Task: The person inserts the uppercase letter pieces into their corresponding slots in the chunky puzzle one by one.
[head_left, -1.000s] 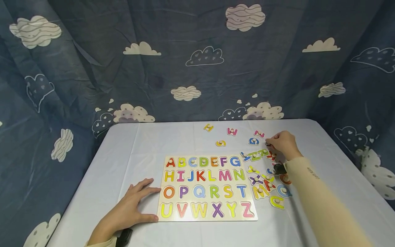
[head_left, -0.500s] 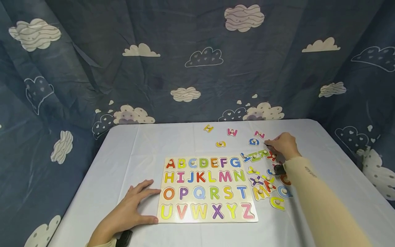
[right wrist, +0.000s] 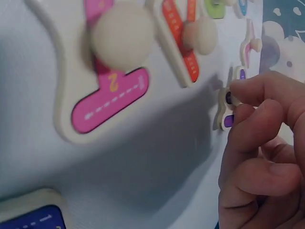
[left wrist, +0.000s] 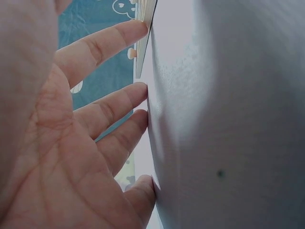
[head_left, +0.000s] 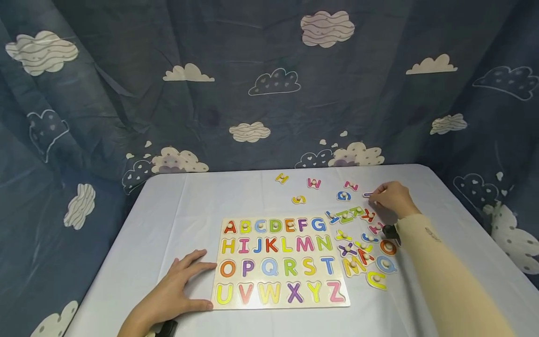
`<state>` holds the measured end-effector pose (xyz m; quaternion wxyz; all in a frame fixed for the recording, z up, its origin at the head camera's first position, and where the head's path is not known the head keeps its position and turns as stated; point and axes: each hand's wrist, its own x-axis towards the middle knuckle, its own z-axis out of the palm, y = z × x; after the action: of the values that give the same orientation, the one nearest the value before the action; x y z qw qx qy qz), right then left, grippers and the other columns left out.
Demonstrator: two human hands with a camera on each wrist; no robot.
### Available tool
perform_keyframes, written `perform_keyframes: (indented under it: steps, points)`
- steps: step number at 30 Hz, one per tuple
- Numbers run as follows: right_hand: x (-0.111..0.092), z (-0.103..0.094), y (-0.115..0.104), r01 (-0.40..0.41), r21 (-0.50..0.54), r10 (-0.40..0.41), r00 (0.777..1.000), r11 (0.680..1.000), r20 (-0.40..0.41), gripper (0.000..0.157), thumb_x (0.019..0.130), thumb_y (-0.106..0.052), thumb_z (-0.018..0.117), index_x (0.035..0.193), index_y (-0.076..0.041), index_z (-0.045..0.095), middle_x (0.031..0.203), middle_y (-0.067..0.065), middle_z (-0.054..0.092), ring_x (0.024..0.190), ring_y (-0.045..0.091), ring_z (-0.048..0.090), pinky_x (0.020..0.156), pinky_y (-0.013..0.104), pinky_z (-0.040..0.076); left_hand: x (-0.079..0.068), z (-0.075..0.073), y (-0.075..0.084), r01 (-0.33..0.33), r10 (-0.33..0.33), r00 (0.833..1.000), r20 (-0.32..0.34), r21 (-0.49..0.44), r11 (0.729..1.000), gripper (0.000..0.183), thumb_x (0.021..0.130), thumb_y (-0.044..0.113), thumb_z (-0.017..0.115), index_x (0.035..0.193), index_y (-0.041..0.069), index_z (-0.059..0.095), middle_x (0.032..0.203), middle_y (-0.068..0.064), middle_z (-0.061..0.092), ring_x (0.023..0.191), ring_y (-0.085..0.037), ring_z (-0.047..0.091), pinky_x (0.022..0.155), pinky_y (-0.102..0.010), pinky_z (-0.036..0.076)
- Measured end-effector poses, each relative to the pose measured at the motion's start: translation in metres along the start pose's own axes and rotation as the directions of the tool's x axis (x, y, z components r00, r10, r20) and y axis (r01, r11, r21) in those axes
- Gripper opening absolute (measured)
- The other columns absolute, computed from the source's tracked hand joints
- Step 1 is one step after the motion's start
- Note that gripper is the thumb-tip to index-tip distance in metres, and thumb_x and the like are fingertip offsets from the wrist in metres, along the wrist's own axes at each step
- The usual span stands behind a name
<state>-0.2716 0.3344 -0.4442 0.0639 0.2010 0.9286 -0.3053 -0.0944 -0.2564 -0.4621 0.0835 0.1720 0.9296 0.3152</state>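
Note:
In the head view my left hand [head_left: 178, 288] lies at the left edge of the wooden alphabet board [head_left: 280, 278], its fingers spread, with fingertip and thumb at the edge. The left wrist view shows one fingertip against the board's side and the others on the cloth. Beyond the loose letters, my right hand [head_left: 395, 199] pinches a small purple letter piece [head_left: 367, 194] with thumb and forefinger. In the right wrist view the purple piece [right wrist: 228, 120] is mostly hidden by the fingers. Knobbed letters, such as the red A [head_left: 229, 227], sit in the board's top row, A to E.
Loose knobbed letters lie right of the board, among them a yellow M [head_left: 353, 267], an orange O [head_left: 388, 247] and a pink I [head_left: 376, 228]. Several more, including a blue G [head_left: 343, 196], lie behind it on the white cloth [head_left: 202, 206].
My right hand has shifted slightly right, uncovering the pink I and more of the purple piece at its fingertips. The left hand stays at the board. The head view has tilted a little.

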Motion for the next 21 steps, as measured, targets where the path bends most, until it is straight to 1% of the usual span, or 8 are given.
perform_keyframes:
  steps: [3,7,12,18,21]
  points:
    - [0.002,0.0,-0.003,0.006,-0.012,-0.006,1.0,1.0,0.004,0.03,0.1,-0.026,0.074,0.105,0.002,0.066,0.085,0.011,0.063,0.089,0.028,0.056,0.075,0.037,0.045,0.0,0.0,-0.001,0.003,-0.003,1.0,-0.002,0.001,1.0,0.084,0.064,0.061,0.097,0.138,0.033,0.07,0.166,-0.013,0.048,0.156,-0.046,0.041,0.127,-0.081,0.011]
    - [0.001,0.0,-0.005,-0.014,-0.006,0.014,1.0,1.0,0.0,0.033,0.101,-0.03,0.075,0.104,0.001,0.066,0.086,0.011,0.062,0.09,0.028,0.055,0.076,0.036,0.046,0.0,0.0,-0.001,0.001,-0.001,1.0,-0.001,0.004,1.0,0.084,0.064,0.061,0.096,0.139,0.033,0.07,0.166,-0.012,0.048,0.156,-0.045,0.041,0.127,-0.081,0.011]
    - [-0.002,0.002,-0.008,-0.016,0.012,0.016,1.0,1.0,-0.01,0.031,0.102,-0.027,0.074,0.106,0.003,0.067,0.086,0.012,0.062,0.091,0.029,0.055,0.078,0.037,0.047,0.0,0.002,-0.002,-0.006,0.006,1.0,-0.007,0.002,1.0,0.084,0.064,0.06,0.097,0.139,0.033,0.07,0.165,-0.012,0.049,0.156,-0.045,0.042,0.128,-0.08,0.012]
    - [-0.006,0.006,-0.012,-0.054,0.015,0.055,0.995,0.998,-0.08,0.037,0.099,-0.028,0.077,0.102,0.008,0.071,0.088,0.017,0.063,0.09,0.032,0.055,0.077,0.039,0.049,-0.001,0.002,-0.002,-0.019,0.019,1.0,-0.019,0.002,1.0,0.082,0.065,0.058,0.097,0.138,0.032,0.071,0.164,-0.011,0.05,0.155,-0.044,0.043,0.128,-0.079,0.014]
    - [-0.005,0.009,-0.013,-0.058,0.017,0.06,0.993,0.998,-0.1,0.037,0.098,-0.027,0.078,0.101,0.01,0.073,0.088,0.018,0.064,0.09,0.032,0.055,0.077,0.04,0.05,-0.001,0.002,-0.002,-0.013,0.013,1.0,-0.021,0.004,1.0,0.082,0.064,0.058,0.097,0.138,0.033,0.071,0.165,-0.01,0.049,0.156,-0.043,0.043,0.128,-0.078,0.014]
